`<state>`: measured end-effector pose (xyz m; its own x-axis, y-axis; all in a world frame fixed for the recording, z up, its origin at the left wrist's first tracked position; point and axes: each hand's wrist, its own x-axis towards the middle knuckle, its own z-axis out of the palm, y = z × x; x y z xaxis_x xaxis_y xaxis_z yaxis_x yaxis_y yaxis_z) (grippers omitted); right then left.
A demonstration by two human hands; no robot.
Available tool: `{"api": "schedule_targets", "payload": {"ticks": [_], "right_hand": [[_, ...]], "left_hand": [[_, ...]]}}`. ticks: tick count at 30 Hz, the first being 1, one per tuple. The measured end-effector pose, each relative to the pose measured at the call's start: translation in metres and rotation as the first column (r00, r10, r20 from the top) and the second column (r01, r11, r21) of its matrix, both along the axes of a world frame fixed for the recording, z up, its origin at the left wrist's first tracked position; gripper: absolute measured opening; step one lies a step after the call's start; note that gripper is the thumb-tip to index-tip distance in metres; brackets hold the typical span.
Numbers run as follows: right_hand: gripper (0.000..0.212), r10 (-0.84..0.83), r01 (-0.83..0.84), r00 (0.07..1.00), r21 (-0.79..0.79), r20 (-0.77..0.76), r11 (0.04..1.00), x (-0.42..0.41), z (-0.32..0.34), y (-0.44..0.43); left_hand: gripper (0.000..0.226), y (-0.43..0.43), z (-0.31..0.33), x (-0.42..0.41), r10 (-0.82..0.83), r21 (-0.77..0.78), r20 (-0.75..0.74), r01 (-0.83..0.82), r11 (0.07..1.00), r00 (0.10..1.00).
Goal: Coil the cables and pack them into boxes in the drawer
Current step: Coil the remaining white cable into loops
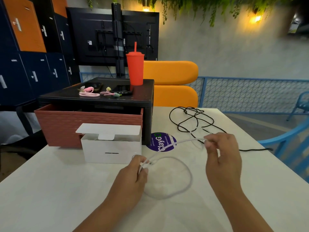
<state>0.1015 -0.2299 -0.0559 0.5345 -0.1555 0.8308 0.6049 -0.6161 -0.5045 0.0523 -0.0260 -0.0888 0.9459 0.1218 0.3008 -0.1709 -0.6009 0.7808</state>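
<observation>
Across the lower frame spreads the pale white tabletop (pixel 50 190). At centre left on it stands the black plastic drawer unit (pixel 100 99), its brick-red textured drawer (pixel 66 128) pulled open, and just in front is a small white cardboard box (pixel 113 148) with its lid up. At centre right a thin black cable (pixel 192 121) sprawls uncoiled. At lower centre a thin white cable (pixel 187 173) forms one loose loop; the left hand (pixel 133 174) pinches its crossing and the right hand (pixel 220 151) pinches the free run, lifted. Coiling seems barely begun. Next, the right hand's length likely needs carrying to the left pinch as a matching second loop.
</observation>
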Motion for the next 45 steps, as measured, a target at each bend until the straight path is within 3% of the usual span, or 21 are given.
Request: {"api": "schedule_targets", "payload": {"ticks": [4,7,13,16,19,22,25,28,31,33,36,39,41,45], "right_hand": [[0.013,-0.053,0.051,0.998,0.058,0.032,0.997,-0.001,0.008,-0.009],[0.013,-0.106,0.105,0.994,0.093,-0.001,0.990,0.001,0.009,-0.017],[0.014,-0.206,0.229,0.961,0.115,-0.186,0.967,0.012,0.004,-0.028],[0.010,-0.216,0.222,0.974,0.091,-0.066,0.971,0.007,0.006,-0.028],[0.004,-0.225,0.218,0.953,0.054,0.204,0.974,0.005,0.009,-0.031],[0.004,-0.219,0.217,0.942,0.036,0.253,0.976,0.006,0.010,-0.033],[0.006,-0.253,0.253,0.967,0.068,-0.014,0.965,0.008,0.006,-0.036],[0.007,-0.286,0.294,0.867,-0.044,-0.409,0.955,0.016,-0.002,-0.041],[0.040,-0.278,0.182,0.803,-0.227,-0.527,0.957,0.016,-0.006,-0.035],[0.054,-0.192,0.058,0.868,-0.289,-0.458,0.955,0.009,-0.005,-0.020],[0.055,0.029,-0.125,0.970,-0.392,-0.240,0.911,-0.008,-0.008,0.015],[0.048,0.204,-0.253,0.967,-0.460,-0.154,0.851,-0.021,-0.013,0.045],[0.034,0.220,-0.236,0.971,-0.478,-0.092,0.846,-0.022,-0.012,0.050],[0.012,0.191,-0.263,0.956,-0.360,-0.224,0.895,-0.013,-0.011,0.033]], "left_hand": [[0.022,0.001,0.006,-0.002,0.017,-0.099,0.055,-0.011,0.995,0.998],[0.026,-0.001,0.014,-0.004,0.048,-0.271,0.058,-0.031,0.962,0.997],[0.026,0.005,0.032,-0.006,0.098,-0.610,-0.009,-0.083,0.788,0.995],[0.028,0.009,0.034,-0.007,0.106,-0.683,0.003,-0.075,0.727,0.994],[0.030,0.013,0.036,-0.007,0.127,-0.699,0.039,-0.064,0.713,0.991],[0.029,0.014,0.036,-0.007,0.127,-0.694,0.060,-0.050,0.718,0.990],[0.028,0.014,0.036,-0.008,0.111,-0.688,0.060,-0.039,0.725,0.992],[0.025,0.015,0.035,-0.008,0.085,-0.681,0.052,-0.027,0.732,0.995],[0.022,0.015,0.033,-0.008,0.055,-0.678,0.041,-0.013,0.735,0.998],[0.022,0.012,0.032,-0.009,0.031,-0.661,0.040,0.003,0.750,0.999],[0.023,0.005,0.030,-0.011,-0.008,-0.602,0.037,0.029,0.798,0.999],[0.022,-0.002,0.029,-0.014,-0.094,-0.590,0.034,0.096,0.802,0.995],[0.017,-0.003,0.030,-0.017,-0.158,-0.584,0.033,0.147,0.798,0.987],[0.018,-0.002,0.030,-0.017,-0.204,-0.533,-0.005,0.170,0.829,0.979]]}}
